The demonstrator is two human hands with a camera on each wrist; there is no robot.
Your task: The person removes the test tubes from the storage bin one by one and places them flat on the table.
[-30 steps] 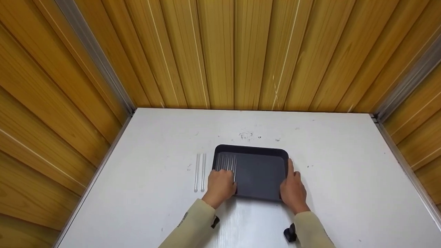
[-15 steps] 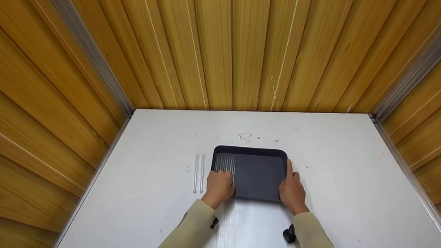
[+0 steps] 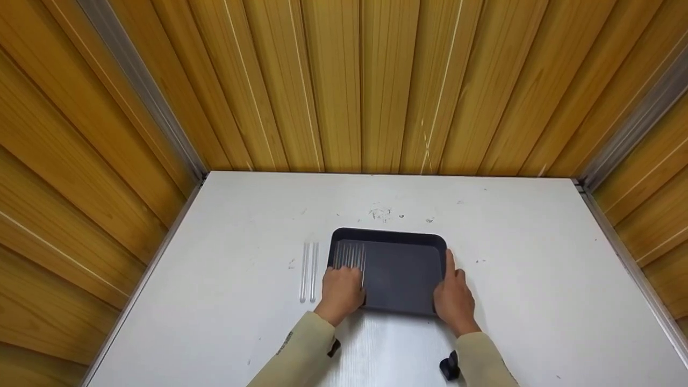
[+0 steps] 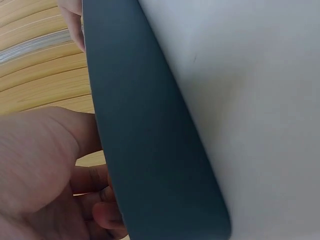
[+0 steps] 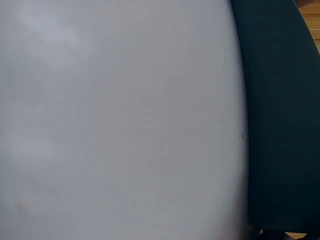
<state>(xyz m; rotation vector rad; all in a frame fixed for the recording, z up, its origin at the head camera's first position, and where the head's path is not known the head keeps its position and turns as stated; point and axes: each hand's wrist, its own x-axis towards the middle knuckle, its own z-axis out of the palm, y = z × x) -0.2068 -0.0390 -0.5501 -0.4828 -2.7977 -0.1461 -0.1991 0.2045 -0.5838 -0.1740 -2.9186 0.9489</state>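
Note:
A dark grey rectangular tray (image 3: 403,274) lies on the white table, with several thin clear rods (image 3: 350,254) side by side in its left part. At the front left corner, my left hand (image 3: 343,290) grips the tray with curled fingers over the rods' near ends, which it hides. In the left wrist view, the thumb of the left hand (image 4: 40,165) meets the rim of the tray (image 4: 145,135). My right hand (image 3: 456,298) holds the right side, its index finger straight along the wall. The right wrist view mostly shows the tray's outer wall (image 5: 280,120).
Two more clear rods (image 3: 308,272) lie parallel on the white table (image 3: 242,231), left of the tray. Wood-patterned panels (image 3: 344,86) rise behind and at both sides. Dark marks (image 3: 380,214) spot the tabletop beyond the tray. A small black device (image 3: 449,366) sits by the right sleeve.
The head view has shifted very slightly, so everything sits a little further left and lower. Both hands keep their places on the tray, and the rods have not visibly moved.

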